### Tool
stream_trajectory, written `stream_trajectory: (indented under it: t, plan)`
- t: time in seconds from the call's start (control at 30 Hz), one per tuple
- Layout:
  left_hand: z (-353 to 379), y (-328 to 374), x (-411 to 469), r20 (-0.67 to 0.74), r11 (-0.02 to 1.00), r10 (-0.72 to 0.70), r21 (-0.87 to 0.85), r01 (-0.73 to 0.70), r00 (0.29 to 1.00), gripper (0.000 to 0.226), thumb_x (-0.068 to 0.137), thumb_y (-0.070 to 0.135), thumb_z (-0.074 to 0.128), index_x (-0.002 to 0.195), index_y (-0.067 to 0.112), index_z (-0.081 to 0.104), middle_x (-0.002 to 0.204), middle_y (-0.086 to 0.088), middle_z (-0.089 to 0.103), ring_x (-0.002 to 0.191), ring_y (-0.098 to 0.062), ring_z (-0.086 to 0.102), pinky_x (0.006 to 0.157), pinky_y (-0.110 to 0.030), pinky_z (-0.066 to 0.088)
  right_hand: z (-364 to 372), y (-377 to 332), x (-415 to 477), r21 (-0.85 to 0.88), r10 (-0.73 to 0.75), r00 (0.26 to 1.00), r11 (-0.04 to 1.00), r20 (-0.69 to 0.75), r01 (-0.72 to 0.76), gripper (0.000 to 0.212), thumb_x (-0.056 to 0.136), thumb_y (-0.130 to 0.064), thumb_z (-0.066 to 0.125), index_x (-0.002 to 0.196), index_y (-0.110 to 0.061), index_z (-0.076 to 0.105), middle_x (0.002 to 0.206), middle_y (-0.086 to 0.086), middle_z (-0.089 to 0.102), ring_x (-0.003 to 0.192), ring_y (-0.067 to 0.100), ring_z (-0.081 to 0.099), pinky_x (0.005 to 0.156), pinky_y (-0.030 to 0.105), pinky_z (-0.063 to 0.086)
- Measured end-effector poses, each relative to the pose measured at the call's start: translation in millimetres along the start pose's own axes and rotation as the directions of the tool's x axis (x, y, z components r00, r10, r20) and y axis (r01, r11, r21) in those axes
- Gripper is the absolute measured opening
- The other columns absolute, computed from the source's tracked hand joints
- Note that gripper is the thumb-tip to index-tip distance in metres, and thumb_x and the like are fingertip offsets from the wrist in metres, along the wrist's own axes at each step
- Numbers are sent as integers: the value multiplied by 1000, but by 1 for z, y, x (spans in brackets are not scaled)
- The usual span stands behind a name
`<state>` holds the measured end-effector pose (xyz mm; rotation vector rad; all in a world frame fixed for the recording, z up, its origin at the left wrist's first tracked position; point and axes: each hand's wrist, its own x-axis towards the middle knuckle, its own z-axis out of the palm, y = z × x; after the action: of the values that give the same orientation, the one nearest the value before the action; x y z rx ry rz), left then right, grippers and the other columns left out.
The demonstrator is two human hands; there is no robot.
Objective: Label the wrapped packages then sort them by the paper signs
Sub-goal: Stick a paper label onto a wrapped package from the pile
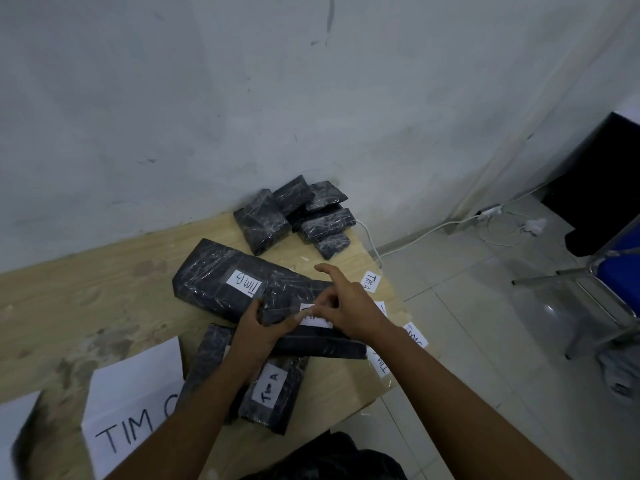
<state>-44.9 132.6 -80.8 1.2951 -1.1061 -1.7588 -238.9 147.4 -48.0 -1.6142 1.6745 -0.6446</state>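
Note:
A black wrapped package lies on top of others in the middle of the wooden table. My left hand grips its near left edge. My right hand presses a white paper label onto its top, index finger stretched out. Behind it lies a large package labelled TIM B. Near me lies a package labelled TIM A, with another dark one beside it. A pile of several unlabelled black packages sits at the far corner.
Loose labels reading TIM lie along the table's right edge. A paper sign TIM C lies near left, another sheet beside it. A white cable and a blue chair stand on the tiled floor, right.

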Motion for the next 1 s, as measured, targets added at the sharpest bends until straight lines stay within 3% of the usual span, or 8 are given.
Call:
stream_trajectory:
  t: [0.13, 0.27, 0.37, 0.47, 0.53, 0.6, 0.73, 1.0]
  plan:
    - [1, 0, 3, -16, 1000, -11, -18, 10, 1000, 68, 61, 32, 90, 121, 26, 59, 117, 0, 70, 107, -19, 67, 95, -47, 53, -1, 3, 3, 9, -23, 997, 1000, -73, 24, 81, 74, -32, 82, 138, -36, 32, 83, -11, 67, 76, 3, 60, 81, 33, 51]
    - [1, -1, 4, -59, 999, 0, -38, -3, 998, 83, 51, 49, 89, 125, 31, 57, 123, 2, 66, 112, -20, 63, 97, -47, 52, -1, 11, 1, -58, -58, 955, 997, -292, 42, 79, 68, -49, 81, 132, -21, 45, 109, -7, 56, 97, 7, 50, 85, 23, 41]
    - [4, -1, 4, -72, 997, 15, -71, -20, 997, 75, 52, 48, 89, 120, 35, 59, 123, 2, 65, 113, -20, 63, 97, -47, 52, 2, 21, -2, -205, -40, 896, 977, -442, -57, 74, 71, -68, 67, 126, -22, 48, 127, -4, 48, 116, 11, 41, 97, 30, 31]
    - [10, 0, 5, -85, 993, 34, -114, -43, 996, 60, 62, 36, 89, 114, 36, 60, 121, 1, 66, 111, -19, 63, 96, -44, 53, 5, 19, -8, -101, 62, 831, 985, -553, -140, 67, 79, -66, 60, 129, -23, 44, 134, -1, 41, 127, 17, 38, 105, 38, 34]
    - [15, 3, 5, -94, 990, 37, -134, -49, 995, 55, 70, 27, 83, 118, 31, 57, 122, -1, 65, 110, -20, 63, 95, -41, 53, 6, 14, -14, 156, 167, 857, 982, -488, -102, 60, 83, -58, 63, 128, -28, 40, 125, -8, 47, 121, 15, 49, 97, 30, 44]
    - [15, 4, 7, -81, 994, 21, -107, -30, 996, 64, 67, 37, 85, 123, 28, 57, 122, -1, 65, 110, -20, 63, 95, -41, 53, 8, 12, -19, 287, 218, 898, 952, -383, -108, 65, 74, -62, 70, 125, -37, 37, 119, -15, 55, 111, 8, 58, 91, 25, 51]
    - [10, 4, 13, -51, 999, -39, -27, 38, 998, 84, 50, 67, 84, 122, 29, 61, 118, -1, 70, 105, -20, 68, 93, -45, 55, 15, 19, -24, 239, 250, 885, 957, -393, -165, 91, 58, -72, 75, 131, -35, 35, 125, -13, 58, 108, 7, 60, 92, 34, 54]
    - [25, -4, 8, -241, 998, 20, 65, -4, 970, 77, 62, 49, 85, 128, 19, 58, 116, 3, 67, 102, -14, 64, 88, -33, 55, 19, 20, -25, 282, 235, 875, 952, -423, -119, 74, 70, -60, 74, 131, -36, 38, 119, -16, 61, 103, 1, 63, 87, 34, 57]
